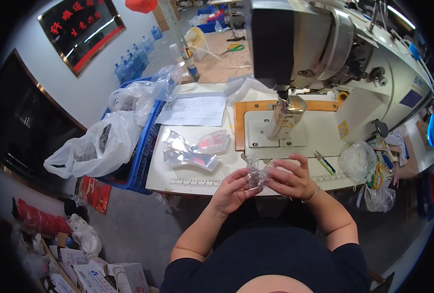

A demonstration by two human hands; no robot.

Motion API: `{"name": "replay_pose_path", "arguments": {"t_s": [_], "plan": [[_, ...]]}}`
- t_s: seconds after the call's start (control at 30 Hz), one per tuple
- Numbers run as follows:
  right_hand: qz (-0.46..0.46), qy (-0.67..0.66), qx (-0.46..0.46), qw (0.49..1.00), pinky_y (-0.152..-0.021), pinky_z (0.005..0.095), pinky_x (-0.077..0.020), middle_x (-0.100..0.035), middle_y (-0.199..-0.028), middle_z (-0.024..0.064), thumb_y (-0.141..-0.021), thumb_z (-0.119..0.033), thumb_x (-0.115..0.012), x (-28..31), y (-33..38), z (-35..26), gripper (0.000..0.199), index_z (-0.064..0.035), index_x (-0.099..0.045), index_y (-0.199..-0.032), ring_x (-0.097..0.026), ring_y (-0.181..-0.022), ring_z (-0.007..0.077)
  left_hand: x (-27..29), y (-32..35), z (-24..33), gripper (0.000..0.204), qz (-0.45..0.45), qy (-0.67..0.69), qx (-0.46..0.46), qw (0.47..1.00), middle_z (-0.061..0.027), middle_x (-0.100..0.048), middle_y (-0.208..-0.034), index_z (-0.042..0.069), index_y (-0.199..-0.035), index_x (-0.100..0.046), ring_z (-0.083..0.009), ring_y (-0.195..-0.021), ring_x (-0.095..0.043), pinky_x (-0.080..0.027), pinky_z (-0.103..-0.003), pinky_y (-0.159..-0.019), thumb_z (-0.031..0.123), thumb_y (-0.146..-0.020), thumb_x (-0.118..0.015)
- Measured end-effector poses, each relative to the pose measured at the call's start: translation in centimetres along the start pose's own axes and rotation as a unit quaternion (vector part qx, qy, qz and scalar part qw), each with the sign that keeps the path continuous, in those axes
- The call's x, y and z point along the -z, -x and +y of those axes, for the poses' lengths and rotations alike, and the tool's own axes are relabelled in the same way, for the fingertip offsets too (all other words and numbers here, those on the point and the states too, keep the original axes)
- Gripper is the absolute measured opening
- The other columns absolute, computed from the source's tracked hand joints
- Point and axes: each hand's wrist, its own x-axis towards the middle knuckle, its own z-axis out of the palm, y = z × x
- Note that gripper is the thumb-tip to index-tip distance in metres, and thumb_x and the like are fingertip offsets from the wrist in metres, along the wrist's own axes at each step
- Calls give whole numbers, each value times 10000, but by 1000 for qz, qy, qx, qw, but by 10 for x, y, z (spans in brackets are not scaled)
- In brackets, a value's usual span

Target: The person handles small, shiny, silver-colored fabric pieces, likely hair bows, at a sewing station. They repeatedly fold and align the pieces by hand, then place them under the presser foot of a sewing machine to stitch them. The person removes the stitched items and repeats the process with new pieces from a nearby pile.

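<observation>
Clear plastic packages (192,149) lie at the worktop's left side, showing red inside, with a printed paper sheet (193,111) behind them near the back-left corner. A small yellow label (343,129) and a blue screen (411,98) sit on the sewing machine. A dark framed sign (80,29) with red characters hangs on the wall.

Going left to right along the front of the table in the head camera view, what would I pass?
White plastic bag → blue crate → clear plastic packets → left hand → crinkled clear wrap → right hand → green snips → bundle of clear bags.
</observation>
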Motion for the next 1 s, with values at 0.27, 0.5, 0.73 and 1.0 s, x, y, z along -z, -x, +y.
{"name": "replay_pose_path", "arguments": {"t_s": [0.27, 0.5, 0.73, 1.0], "plan": [[165, -526, -573, 606, -907, 311, -386, -544, -1087, 106, -779, -93, -646, -26, 48, -10, 383, -11, -502, -1125, -499, -1015, 186, -2, -3, -11, 237, 70, 27, -186, 980, -93, -612, -978, 77, -1047, -544, -243, -917, -612, -521, -358, -794, -20, -831, -554], [-45, -731, -537, 419, -882, 264, -425, -552, -1121, 108, -720, 17, -670, -18, 28, -20, 532, 39, -443, -1201, -522, -1058, 170, 19, 2, -44, 270, 53, -3, -133, 990, -88, -591, -1025, 108, -1058, -534, -232, -962, -591, -509, -385, -839, -36, -831, -519], [105, -629, -597, 487, -738, 243, -485, -615, -860, 54, -730, 64, -655, -40, 37, -43, 267, -22, -545, -959, -588, -797, 114, -19, 11, -20, 406, -4, 52, -148, 988, -97, -586, -1045, 10, -1185, -465, -231, -960, -581, -423, -353, -917, -67, -792, -534], [82, -599, -616, 505, -735, 243, -480, -594, -863, 47, -731, 53, -667, -36, 29, -54, 316, -15, -538, -1011, -576, -796, 106, 9, -7, -32, 323, 131, -185, -169, 959, -106, -620, -902, -13, -1027, -536, -180, -822, -613, -512, -296, -742, -81, -730, -641]]}}
